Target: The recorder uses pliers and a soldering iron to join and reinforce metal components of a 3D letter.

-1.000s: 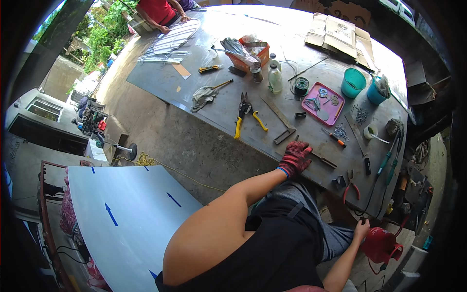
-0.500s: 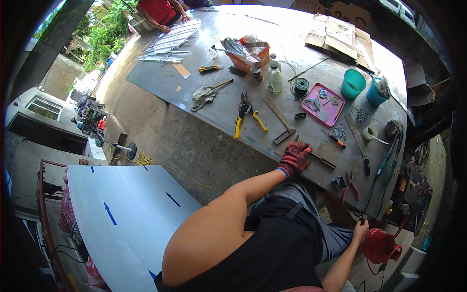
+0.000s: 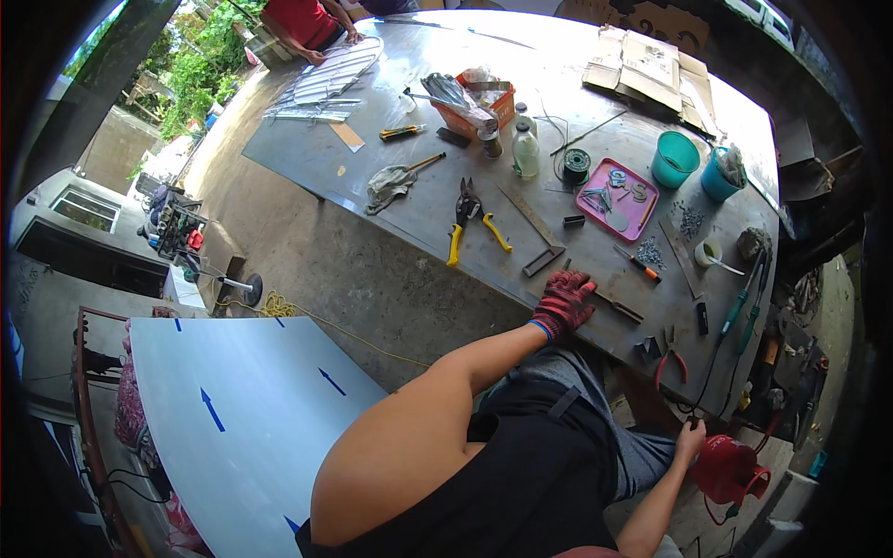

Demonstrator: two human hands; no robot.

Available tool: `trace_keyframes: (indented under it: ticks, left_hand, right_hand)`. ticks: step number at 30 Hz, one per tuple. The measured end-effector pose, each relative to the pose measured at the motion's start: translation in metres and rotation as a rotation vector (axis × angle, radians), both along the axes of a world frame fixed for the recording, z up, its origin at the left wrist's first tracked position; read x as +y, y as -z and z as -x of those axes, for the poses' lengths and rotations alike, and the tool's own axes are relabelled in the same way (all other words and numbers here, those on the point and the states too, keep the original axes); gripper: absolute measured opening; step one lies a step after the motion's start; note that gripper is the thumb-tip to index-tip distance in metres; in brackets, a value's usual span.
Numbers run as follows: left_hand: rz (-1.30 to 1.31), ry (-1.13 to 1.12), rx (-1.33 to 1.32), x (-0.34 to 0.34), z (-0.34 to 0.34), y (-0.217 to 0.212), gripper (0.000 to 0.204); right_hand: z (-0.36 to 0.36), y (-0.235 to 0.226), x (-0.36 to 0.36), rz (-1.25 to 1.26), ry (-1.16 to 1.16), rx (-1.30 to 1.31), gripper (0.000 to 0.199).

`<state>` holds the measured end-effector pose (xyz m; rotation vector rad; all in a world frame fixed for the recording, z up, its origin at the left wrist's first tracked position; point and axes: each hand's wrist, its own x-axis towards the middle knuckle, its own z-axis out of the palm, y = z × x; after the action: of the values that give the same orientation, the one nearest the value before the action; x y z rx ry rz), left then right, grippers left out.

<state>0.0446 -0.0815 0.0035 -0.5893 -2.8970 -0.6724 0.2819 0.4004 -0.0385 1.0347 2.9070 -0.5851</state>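
My left hand [image 3: 565, 304], in a red and black glove, rests on the near edge of the metal table [image 3: 409, 219], fingers laid over the top. A slim dark metal bar [image 3: 621, 309] lies beside its fingers, and its far end may run under the glove. Low at the right, my bare right hand [image 3: 689, 440] is closed on a black cord [image 3: 693, 409] just off the table edge. That cord runs up towards two teal-handled tools [image 3: 738, 314]. A red metal canister [image 3: 730, 465] stands right beside this hand.
Near my hands lie red-handled pliers [image 3: 671, 363], a screwdriver [image 3: 640, 265], a metal square [image 3: 539, 232] and yellow-handled snips [image 3: 470, 223]. Further off are a pink tray [image 3: 642, 223], teal cup [image 3: 675, 160] and orange basket [image 3: 456, 116]. Another person [image 3: 307, 28] works at the far left corner.
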Motion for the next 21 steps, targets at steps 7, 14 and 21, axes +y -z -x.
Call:
trace_keyframes:
  ticks: [7, 14, 21]
  left_hand:
    - [0.001, -0.001, 0.004, 0.001, 0.001, -0.001, 0.06]
    - [-0.022, 0.004, 0.021, 0.0, 0.0, 0.003, 0.059]
    - [-0.005, 0.005, 0.023, 0.001, -0.001, -0.001, 0.059]
  right_hand:
    - [-0.001, 0.003, 0.001, -0.014, -0.001, 0.035, 0.028]
    - [0.001, -0.005, -0.004, -0.02, -0.006, 0.0, 0.027]
    - [0.0, 0.0, 0.001, -0.022, -0.005, -0.014, 0.028]
